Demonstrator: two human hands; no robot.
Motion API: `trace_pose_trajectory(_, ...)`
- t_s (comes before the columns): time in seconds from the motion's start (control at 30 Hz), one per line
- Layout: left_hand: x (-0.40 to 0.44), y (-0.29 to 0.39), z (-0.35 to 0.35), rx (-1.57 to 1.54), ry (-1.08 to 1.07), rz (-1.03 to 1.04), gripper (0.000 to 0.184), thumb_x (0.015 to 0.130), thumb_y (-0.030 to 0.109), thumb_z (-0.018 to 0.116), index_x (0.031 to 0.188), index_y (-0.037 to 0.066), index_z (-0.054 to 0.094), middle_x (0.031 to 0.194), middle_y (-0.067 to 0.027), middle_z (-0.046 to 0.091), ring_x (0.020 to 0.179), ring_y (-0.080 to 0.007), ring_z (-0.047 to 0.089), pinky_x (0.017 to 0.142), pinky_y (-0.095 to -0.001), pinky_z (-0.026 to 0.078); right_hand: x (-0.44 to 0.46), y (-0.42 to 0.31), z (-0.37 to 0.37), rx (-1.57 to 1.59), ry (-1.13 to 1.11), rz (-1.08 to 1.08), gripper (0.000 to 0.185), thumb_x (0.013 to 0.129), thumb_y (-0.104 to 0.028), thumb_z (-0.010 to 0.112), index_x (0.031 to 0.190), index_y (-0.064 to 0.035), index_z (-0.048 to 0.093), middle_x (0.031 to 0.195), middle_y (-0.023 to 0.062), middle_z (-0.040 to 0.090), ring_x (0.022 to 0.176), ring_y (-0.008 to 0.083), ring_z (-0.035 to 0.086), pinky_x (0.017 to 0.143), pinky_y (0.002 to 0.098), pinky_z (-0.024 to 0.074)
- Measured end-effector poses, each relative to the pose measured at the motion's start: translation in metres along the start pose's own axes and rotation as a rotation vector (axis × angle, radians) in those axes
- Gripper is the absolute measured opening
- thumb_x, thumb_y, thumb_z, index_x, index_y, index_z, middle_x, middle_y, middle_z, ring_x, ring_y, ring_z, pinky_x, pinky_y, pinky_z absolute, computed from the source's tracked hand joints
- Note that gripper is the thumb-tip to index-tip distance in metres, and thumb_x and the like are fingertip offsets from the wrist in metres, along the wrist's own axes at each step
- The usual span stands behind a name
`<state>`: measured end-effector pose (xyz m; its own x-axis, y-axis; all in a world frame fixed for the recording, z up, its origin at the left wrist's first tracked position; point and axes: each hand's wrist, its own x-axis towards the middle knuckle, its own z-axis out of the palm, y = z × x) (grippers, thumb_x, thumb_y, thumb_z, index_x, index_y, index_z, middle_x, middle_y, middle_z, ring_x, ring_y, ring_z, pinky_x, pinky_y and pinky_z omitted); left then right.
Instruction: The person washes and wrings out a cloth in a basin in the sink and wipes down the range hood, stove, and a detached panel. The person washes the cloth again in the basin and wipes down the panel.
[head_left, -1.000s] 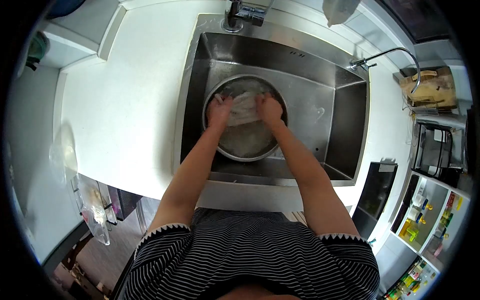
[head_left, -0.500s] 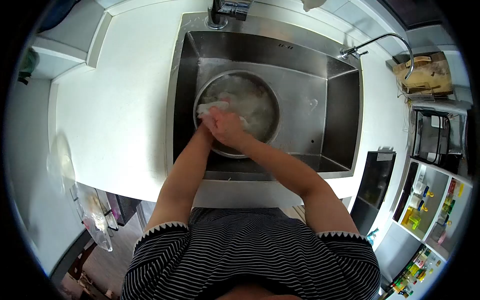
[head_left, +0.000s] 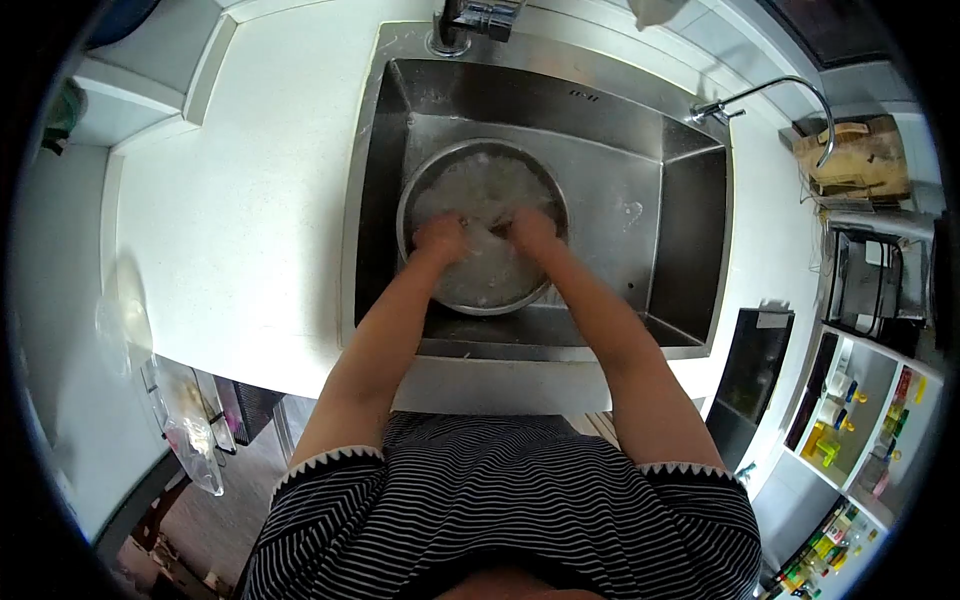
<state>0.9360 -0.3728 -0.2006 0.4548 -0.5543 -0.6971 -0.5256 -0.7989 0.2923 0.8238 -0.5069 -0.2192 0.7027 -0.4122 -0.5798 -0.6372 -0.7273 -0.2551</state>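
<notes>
A round metal basin [head_left: 405, 205] sits in the left part of the steel sink. Cloudy greyish-white water [head_left: 485, 285] fills it, with pale froth or fabric near the surface that I cannot tell apart. My left hand [head_left: 440, 238] dips into the water on the basin's left side. On the other side, my right hand [head_left: 530, 230] reaches in near the right rim. The two hands are apart, knuckles toward me. Their fingers are under the water and smeared by motion, so whatever they hold is hidden.
The steel sink [head_left: 620, 230] surrounds the basin, with its walls close on the left. A main faucet [head_left: 470, 22] stands behind, and a thin curved tap [head_left: 780, 80] at the back right. White counter [head_left: 240, 220] extends left. Cutting boards [head_left: 860, 160] lean at the far right.
My hands were together at the basin's left side, on a whitish cloth-like thing above the water. They have parted, the right one moving right, and both are now lower in the water.
</notes>
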Motion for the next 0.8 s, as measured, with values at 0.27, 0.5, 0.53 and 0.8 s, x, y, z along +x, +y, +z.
trace_pose_trajectory(0.27,-0.017,0.015,-0.010,-1.855,-0.304,-0.090,0.046,0.089,0.038,0.045,0.114,-0.001,0.047,0.099,-0.0200,0.059,0.078,-0.0287,0.061,0.067,-0.0397,0.051,-0.080,-0.055,-0.061,0.002,0.403,-0.653,0.014,0.074,-0.007,0.054,0.084,0.0011,0.061,0.095,0.0141,0.058,0.082,0.0261,0.061,0.068,0.0357,0.0511)
trace_pose_trajectory(0.5,0.009,-0.004,0.018,-2.182,-0.836,-0.104,0.053,0.089,0.045,0.042,0.119,0.002,0.046,0.104,-0.0204,0.058,0.072,-0.0288,0.063,0.063,-0.0381,0.054,-0.145,-0.055,-0.089,0.207,0.074,-0.818,0.015,0.078,-0.015,0.057,0.088,-0.0040,0.060,0.094,0.0118,0.058,0.083,0.0249,0.060,0.070,0.0328,0.0497)
trace_pose_trajectory(0.53,0.004,0.001,0.014,-2.166,-0.818,-0.035,0.053,0.088,0.045,0.043,0.119,0.002,0.046,0.104,-0.0195,0.058,0.074,-0.0286,0.063,0.065,-0.0387,0.054,-0.152,-0.050,-0.100,0.304,0.076,-0.830,0.015,0.079,-0.016,0.058,0.088,-0.0047,0.060,0.092,0.0116,0.059,0.082,0.0238,0.060,0.070,0.0320,0.0495)
trace_pose_trajectory(0.8,-0.054,0.058,-0.020,-1.887,-0.606,0.435,0.059,0.080,0.046,0.056,0.121,0.004,0.045,0.106,-0.0164,0.058,0.092,-0.0321,0.060,0.077,-0.0469,0.049,-0.035,0.026,-0.071,1.673,-0.219,-0.155,0.034,0.086,-0.030,0.053,0.109,-0.0052,0.056,0.101,0.0109,0.060,0.095,0.0252,0.058,0.083,0.0393,0.0475)
